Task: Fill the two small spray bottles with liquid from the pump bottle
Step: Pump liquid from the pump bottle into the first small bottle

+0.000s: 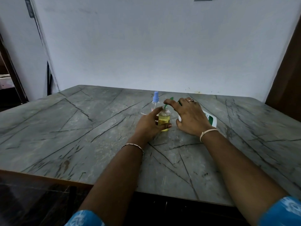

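1 spray bottle (164, 119), gripped by the left hand (149, 123), is mostly filled. The pump bottle (211, 119) is gripped by the right hand (189, 116); the capped 2nd bottle (155, 100) appears unfilled.

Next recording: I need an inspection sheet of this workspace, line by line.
Surface: grey veined table, wooden edge at the near left.
Job's things: open bottle upright, mostly full of yellow liquid; capped spray bottle upright behind it, clear; pump bottle tilted, its green spout at the open bottle's mouth.
Clutter: thin white piece by the left hand, too small to identify.
Grippers: left hand holds the open bottle; right hand grips the pump bottle's top.
Cables: nothing seen.
Surroundings: white wall; dark doorway at left.
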`<control>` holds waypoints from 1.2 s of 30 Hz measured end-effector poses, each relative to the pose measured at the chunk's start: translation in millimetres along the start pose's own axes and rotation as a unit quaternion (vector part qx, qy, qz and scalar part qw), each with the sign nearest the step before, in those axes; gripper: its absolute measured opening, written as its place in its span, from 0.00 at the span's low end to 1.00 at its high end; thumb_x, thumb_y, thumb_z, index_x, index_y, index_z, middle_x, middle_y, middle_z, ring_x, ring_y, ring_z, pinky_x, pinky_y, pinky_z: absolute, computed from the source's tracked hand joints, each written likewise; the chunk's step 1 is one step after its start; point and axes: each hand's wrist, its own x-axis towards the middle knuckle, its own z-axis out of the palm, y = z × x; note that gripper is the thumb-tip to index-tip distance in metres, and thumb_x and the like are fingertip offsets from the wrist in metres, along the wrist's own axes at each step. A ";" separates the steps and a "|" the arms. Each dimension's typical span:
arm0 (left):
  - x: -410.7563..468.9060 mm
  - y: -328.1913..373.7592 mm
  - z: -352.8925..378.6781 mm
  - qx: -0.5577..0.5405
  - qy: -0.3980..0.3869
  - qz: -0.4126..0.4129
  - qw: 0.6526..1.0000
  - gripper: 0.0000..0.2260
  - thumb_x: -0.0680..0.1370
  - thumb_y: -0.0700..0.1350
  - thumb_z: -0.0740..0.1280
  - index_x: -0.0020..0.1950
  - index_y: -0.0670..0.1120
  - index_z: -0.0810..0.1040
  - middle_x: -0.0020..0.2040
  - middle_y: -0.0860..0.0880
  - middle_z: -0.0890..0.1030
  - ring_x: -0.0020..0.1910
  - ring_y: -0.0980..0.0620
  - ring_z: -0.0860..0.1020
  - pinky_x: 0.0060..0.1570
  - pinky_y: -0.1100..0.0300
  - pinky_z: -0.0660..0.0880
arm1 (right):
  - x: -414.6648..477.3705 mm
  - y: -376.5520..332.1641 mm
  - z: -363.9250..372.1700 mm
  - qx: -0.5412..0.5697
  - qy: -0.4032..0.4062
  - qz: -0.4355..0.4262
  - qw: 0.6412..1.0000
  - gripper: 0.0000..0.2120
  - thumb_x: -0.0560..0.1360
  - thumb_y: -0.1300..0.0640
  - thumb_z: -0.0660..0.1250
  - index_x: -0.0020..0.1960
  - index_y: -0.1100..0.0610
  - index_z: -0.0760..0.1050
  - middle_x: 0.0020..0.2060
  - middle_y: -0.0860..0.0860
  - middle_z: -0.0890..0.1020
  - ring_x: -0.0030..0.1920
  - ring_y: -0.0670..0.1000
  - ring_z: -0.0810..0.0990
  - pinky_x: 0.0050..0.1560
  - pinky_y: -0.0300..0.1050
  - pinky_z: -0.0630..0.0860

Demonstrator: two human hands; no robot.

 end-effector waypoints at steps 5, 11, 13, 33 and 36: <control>-0.1 -0.3 0.5 0.003 -0.003 -0.005 1.000 0.36 0.69 0.57 0.74 0.74 0.56 0.64 0.59 0.47 0.80 0.55 0.50 0.80 0.59 0.52 0.75 | -2.3 0.6 -2.6 -0.005 -0.008 -0.002 1.000 0.36 0.70 0.56 0.67 0.73 0.43 0.57 0.49 0.54 0.75 0.54 0.58 0.74 0.53 0.54 0.72; 0.4 -0.6 -0.3 0.004 -0.006 -0.009 1.000 0.36 0.69 0.57 0.74 0.74 0.56 0.63 0.59 0.48 0.80 0.54 0.50 0.80 0.58 0.52 0.75 | 3.2 -3.9 1.0 0.004 0.010 0.009 1.000 0.32 0.68 0.56 0.68 0.69 0.45 0.61 0.49 0.54 0.76 0.53 0.58 0.75 0.54 0.55 0.73; 0.1 -0.6 -0.3 0.002 -0.006 -0.007 1.000 0.36 0.69 0.57 0.74 0.74 0.56 0.63 0.59 0.47 0.80 0.55 0.50 0.80 0.59 0.51 0.75 | 4.0 -4.9 1.9 0.002 0.015 0.010 1.000 0.32 0.68 0.56 0.68 0.69 0.46 0.62 0.49 0.54 0.77 0.53 0.58 0.75 0.54 0.55 0.72; -1.3 0.8 -1.0 0.001 -0.014 -0.012 1.000 0.35 0.70 0.57 0.74 0.74 0.57 0.63 0.60 0.48 0.79 0.54 0.51 0.80 0.58 0.55 0.75 | 2.1 -8.8 -0.4 -0.013 0.015 0.016 1.000 0.32 0.69 0.56 0.70 0.70 0.46 0.62 0.53 0.56 0.76 0.57 0.59 0.74 0.56 0.56 0.71; -0.9 0.6 -0.8 0.001 -0.010 -0.011 1.000 0.36 0.70 0.57 0.74 0.74 0.57 0.63 0.60 0.48 0.80 0.54 0.51 0.80 0.58 0.55 0.75 | -0.2 -4.4 -1.1 -0.011 0.014 0.007 1.000 0.34 0.69 0.56 0.68 0.72 0.45 0.61 0.50 0.56 0.76 0.54 0.59 0.74 0.54 0.54 0.72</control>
